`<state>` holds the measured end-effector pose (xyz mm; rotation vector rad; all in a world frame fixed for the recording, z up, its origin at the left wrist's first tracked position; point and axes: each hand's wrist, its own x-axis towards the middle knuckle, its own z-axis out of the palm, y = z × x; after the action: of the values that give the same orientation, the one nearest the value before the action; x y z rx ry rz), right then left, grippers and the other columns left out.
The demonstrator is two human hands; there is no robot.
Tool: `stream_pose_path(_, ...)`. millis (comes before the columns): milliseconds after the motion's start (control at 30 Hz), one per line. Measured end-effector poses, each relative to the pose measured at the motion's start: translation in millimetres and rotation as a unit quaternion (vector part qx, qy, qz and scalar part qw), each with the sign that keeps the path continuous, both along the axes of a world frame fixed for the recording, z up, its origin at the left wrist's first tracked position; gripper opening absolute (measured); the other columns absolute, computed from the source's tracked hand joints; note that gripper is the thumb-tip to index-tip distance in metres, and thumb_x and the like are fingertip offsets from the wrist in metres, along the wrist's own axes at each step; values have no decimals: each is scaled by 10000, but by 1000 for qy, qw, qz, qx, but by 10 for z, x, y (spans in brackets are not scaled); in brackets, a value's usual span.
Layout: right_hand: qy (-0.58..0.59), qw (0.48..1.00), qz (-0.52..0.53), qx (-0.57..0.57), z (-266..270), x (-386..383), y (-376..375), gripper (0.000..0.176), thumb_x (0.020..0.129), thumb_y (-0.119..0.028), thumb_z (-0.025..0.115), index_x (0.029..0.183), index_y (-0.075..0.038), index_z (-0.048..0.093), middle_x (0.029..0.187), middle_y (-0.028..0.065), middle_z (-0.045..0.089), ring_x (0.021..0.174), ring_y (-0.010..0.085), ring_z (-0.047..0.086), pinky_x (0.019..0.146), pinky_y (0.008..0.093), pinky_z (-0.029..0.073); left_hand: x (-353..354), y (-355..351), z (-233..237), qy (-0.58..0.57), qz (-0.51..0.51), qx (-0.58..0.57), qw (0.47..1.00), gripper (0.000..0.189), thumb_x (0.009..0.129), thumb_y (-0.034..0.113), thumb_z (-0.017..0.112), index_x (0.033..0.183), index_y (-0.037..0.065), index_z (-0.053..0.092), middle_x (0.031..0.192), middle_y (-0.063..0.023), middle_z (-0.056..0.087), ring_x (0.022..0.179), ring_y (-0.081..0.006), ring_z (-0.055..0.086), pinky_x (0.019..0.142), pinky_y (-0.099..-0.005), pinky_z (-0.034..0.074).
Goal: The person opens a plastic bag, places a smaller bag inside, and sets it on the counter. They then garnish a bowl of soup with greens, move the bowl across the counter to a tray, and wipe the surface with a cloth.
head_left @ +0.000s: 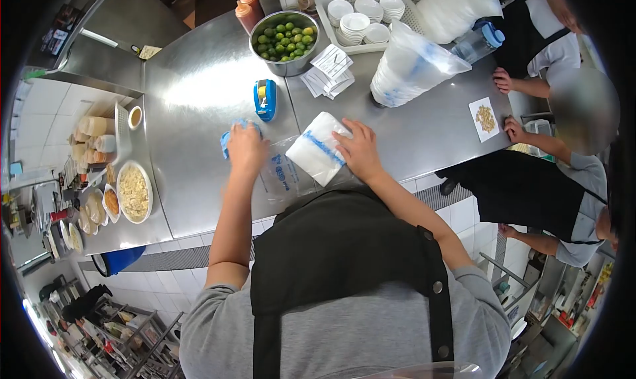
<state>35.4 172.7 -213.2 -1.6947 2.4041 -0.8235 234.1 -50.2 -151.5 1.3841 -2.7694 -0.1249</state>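
Observation:
A blue cloth is bunched on the steel counter under my left hand, whose fingers are curled over it. Just to the right lies a flat clear plastic bag with blue print. Partly on top of that bag rests a white folded plastic packet with a blue printed band. My right hand grips the packet by its upper right side, the thumb lying across its face. Beyond my hands stands a blue tape dispenser with a yellow roll.
A metal bowl of limes, paper slips and a large bag of white items stand farther back. White dishes fill a tray. An oval dish of food sits left. Co-workers stand right, near a card with brown pieces.

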Motion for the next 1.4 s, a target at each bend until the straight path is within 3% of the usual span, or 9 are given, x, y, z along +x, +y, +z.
stream_pose_path(133, -25, 999, 1, -35, 11, -9, 50, 324, 844, -188, 730, 1168, -187, 731, 1403, 105, 535, 1302, 344, 447, 1088, 494, 323, -400, 527, 6, 181, -156, 142, 961, 590, 730, 254, 856, 1246, 58, 649, 1289, -195, 576, 1237, -365, 516, 988, -490, 455)
stream_pose_path(333, -73, 997, 18, -36, 24, -122, 184, 345, 811, -190, 762, 1152, -160, 720, 1387, 98, 548, 1293, 324, 469, 1077, 490, 331, -753, 813, -200, 143, -162, 166, 962, 299, 723, 212, 856, 955, 56, 749, 1168, -119, 619, 1116, -322, 541, 884, -459, 450)
stream_pose_path(433, -143, 988, -15, -58, 173, -189, 230, 397, 791, -208, 786, 1174, -151, 699, 1401, 99, 542, 1305, 324, 466, 1079, 491, 335, -862, 795, -231, 245, -172, 221, 928, 222, 706, 192, 865, 856, 68, 761, 1024, -119, 668, 1001, -304, 611, 838, -428, 481)
stream_pose_path(533, -229, 966, -36, -117, 459, -246, 183, 391, 775, -219, 803, 1140, -140, 687, 1414, 98, 534, 1315, 332, 458, 1095, 488, 332, -902, 717, -165, 274, -150, 428, 848, 173, 728, 149, 850, 804, 37, 742, 868, -102, 697, 830, -262, 669, 742, -375, 513)
stream_pose_path(700, -244, 961, 96, -86, 903, -389, 44, 325, 767, -173, 793, 1071, -135, 682, 1432, 97, 519, 1329, 337, 447, 1114, 484, 333, -900, 744, 171, 291, -175, 340, 877, 183, 716, 143, 866, 767, 19, 741, 811, -113, 698, 744, -244, 683, 696, -363, 514)
stream_pose_path(1000, -150, 980, 119, -56, 1063, -446, -78, 214, 752, -71, 757, 948, -130, 694, 1479, 85, 480, 1354, 351, 419, 1096, 475, 363, -877, 714, 136, 268, -150, 338, 890, 330, 625, 251, 939, 716, 22, 720, 795, -102, 696, 682, -218, 648, 667, -363, 503)
stream_pose_path(1267, -36, 988, 146, -46, 855, -457, -29, 75, 775, -130, 751, 800, -99, 687, 1490, 83, 474, 1394, 348, 380, 1107, 512, 319, -887, 643, -38, 255, -160, 343, 890, 440, 579, 324, 956, 769, 10, 713, 753, -85, 719, 681, -175, 648, 673, -325, 487)
stream_pose_path(1300, -35, 988, 142, -51, 829, -443, -29, 78, 781, -145, 748, 783, -93, 691, 1481, 86, 481, 1393, 351, 380, 1102, 509, 322, -876, 643, -43, 278, -178, 348, 878, 342, 753, 295, 864, 795, -9, 712, 785, -104, 731, 699, -176, 657, 692, -330, 491)
stream_pose_path(1400, -37, 990, 127, -55, 853, -449, 14, 90, 784, -150, 749, 755, -89, 691, 1459, 87, 498, 1382, 345, 390, 1101, 508, 322, -889, 560, -246, 304, -96, 430, 845, 307, 907, 285, 732, 868, -20, 729, 783, -145, 723, 719, -210, 664, 708, -336, 503)
